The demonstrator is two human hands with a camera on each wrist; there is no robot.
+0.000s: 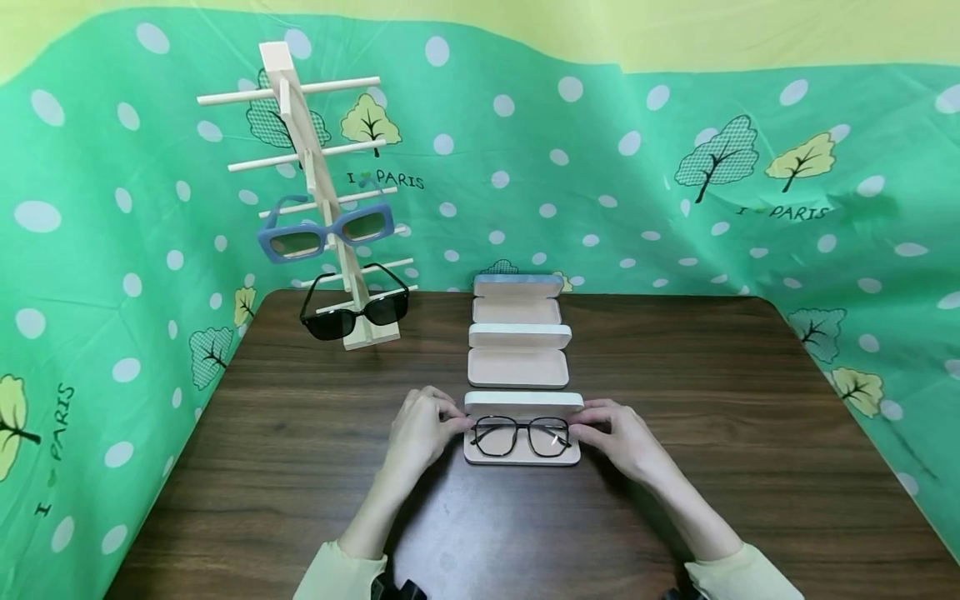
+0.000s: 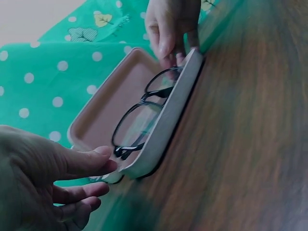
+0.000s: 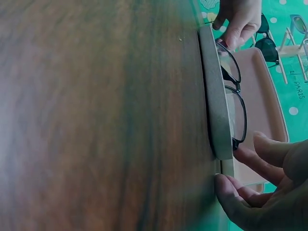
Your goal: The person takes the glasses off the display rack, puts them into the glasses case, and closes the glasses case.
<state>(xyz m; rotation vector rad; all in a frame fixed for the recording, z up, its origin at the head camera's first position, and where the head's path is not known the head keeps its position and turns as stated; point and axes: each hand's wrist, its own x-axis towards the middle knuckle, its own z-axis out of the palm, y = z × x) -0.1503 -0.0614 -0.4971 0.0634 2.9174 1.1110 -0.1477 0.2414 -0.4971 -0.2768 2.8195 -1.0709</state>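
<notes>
Black-framed eyeglasses (image 1: 521,428) lie in an opened glasses case (image 1: 522,457) with a pale pink lining, the lid tipped back behind them. My left hand (image 1: 423,425) is at the case's left end, its thumb and index fingertips (image 2: 107,159) close to the frame's hinge. At the right end is my right hand (image 1: 618,433). Its index finger (image 3: 260,163) reaches the frame's corner, while the thumb stands apart from it and the other fingers spread beside the case end. Neither hand's fingers are curled round the eyeglasses.
Two more opened cases stand in line behind, a white one (image 1: 519,368) and a blue-lidded one (image 1: 517,310). At the left back, a wooden display rack (image 1: 315,167) carries blue sunglasses (image 1: 327,232) and black sunglasses (image 1: 356,317). A polka-dot cloth (image 1: 600,208) surrounds the dark wooden table (image 1: 750,417).
</notes>
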